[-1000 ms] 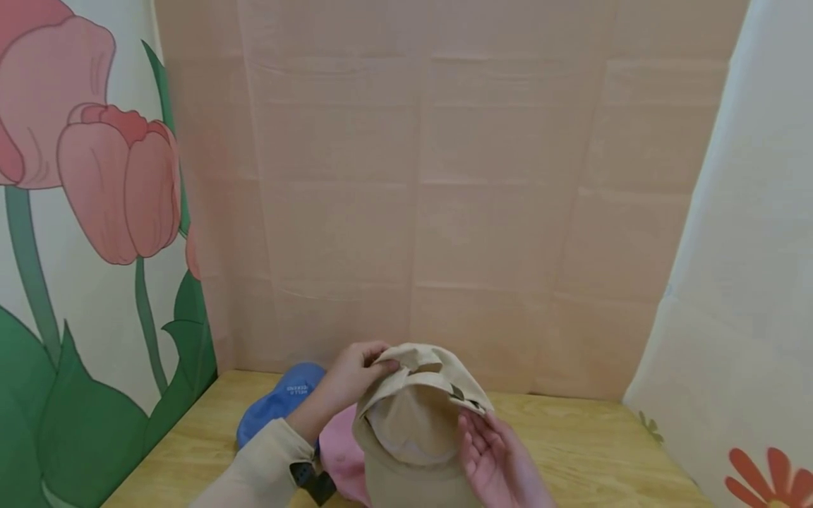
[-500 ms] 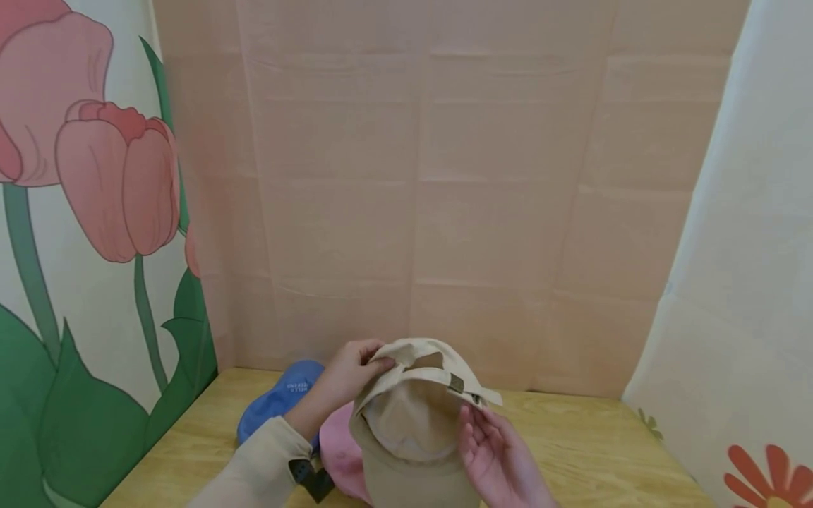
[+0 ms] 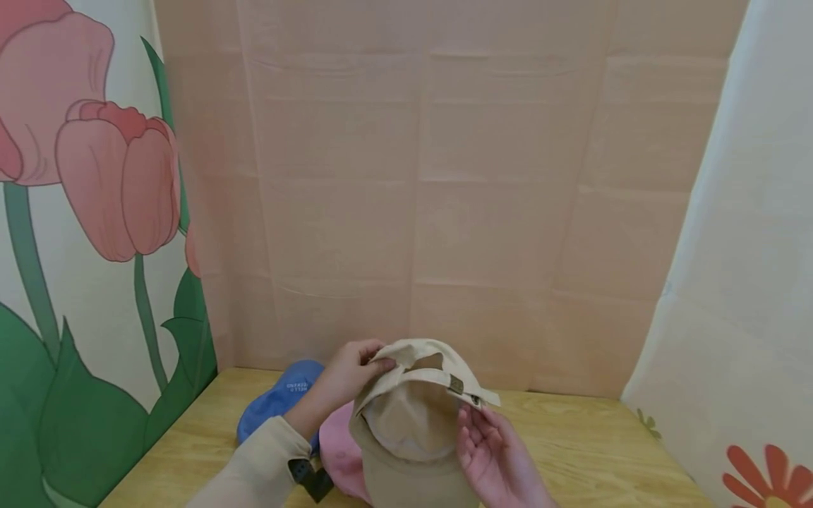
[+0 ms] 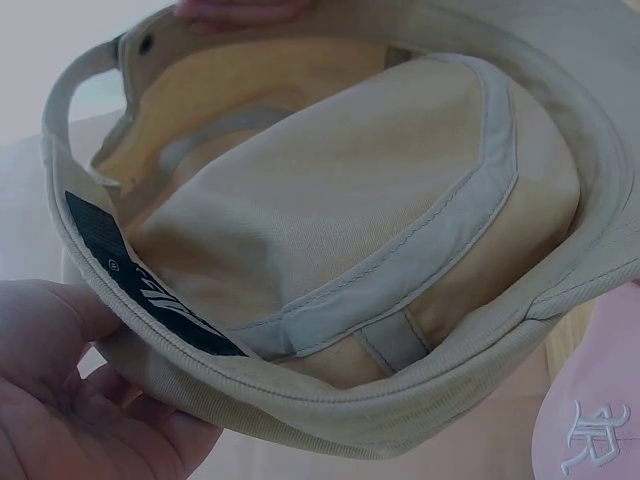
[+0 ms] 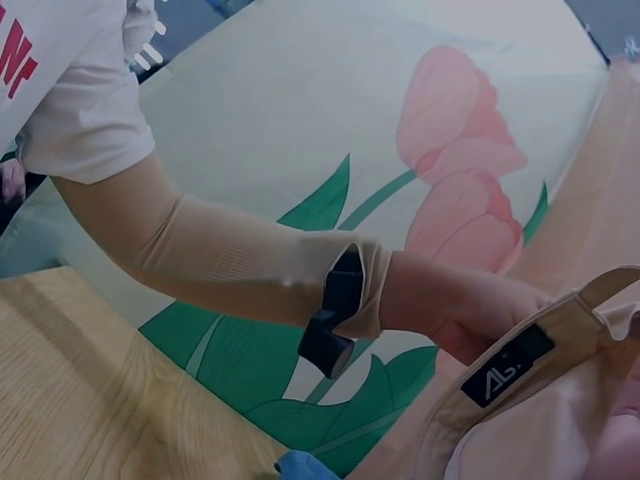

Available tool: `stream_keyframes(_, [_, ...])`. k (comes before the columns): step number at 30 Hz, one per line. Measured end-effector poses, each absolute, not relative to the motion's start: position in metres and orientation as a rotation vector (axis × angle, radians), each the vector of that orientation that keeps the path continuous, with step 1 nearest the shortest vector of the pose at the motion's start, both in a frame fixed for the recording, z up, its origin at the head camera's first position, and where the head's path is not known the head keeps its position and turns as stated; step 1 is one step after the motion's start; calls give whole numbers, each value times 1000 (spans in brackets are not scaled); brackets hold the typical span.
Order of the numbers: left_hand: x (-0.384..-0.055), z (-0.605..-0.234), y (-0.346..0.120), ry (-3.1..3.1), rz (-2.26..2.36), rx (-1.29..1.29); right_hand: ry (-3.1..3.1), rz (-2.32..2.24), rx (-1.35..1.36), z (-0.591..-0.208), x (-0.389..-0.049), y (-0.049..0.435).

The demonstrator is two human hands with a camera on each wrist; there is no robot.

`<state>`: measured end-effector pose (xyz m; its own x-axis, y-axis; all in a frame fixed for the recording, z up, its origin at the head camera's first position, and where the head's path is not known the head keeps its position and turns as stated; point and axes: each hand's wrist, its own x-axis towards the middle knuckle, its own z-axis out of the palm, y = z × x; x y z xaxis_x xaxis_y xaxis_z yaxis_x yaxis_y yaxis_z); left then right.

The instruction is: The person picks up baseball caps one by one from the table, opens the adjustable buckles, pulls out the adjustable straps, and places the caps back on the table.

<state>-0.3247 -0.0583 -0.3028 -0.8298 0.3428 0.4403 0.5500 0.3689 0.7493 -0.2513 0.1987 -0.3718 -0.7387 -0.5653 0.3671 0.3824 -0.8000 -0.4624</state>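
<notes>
A beige baseball cap [image 3: 416,427] is held up between both hands, its hollow inside facing me and its brim pointing down. My left hand [image 3: 348,374] grips the back edge on the left, thumb in front, close to the rear opening. At the right edge, my right hand [image 3: 498,455] pinches the band beside the back strap, with the palm turned up. A metal buckle [image 3: 455,383] sits on the strap, and the strap's loose end [image 3: 492,397] sticks out past the cap. A dark label [image 4: 150,290] lines the sweatband in the left wrist view.
A pink cap [image 3: 341,451] with a white embroidered letter lies on the wooden table [image 3: 591,444], partly behind the beige one. Behind the left forearm is a blue cap [image 3: 269,413] with white lettering. A flower-printed panel [image 3: 38,268] stands at left, a peach sheet [image 3: 413,212] at back.
Since a second ago, the strap's loose end has come out beyond the right edge and the buckle shows flatter. The cap's rear opening looks wider. Both hands keep nearly the same place.
</notes>
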Motion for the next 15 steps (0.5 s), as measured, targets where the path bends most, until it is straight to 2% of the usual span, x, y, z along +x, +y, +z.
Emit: stream_keyframes(15, [-327,-303,-59,-2416,-1411,-803,748,-2482,-590,-363,-255,189])
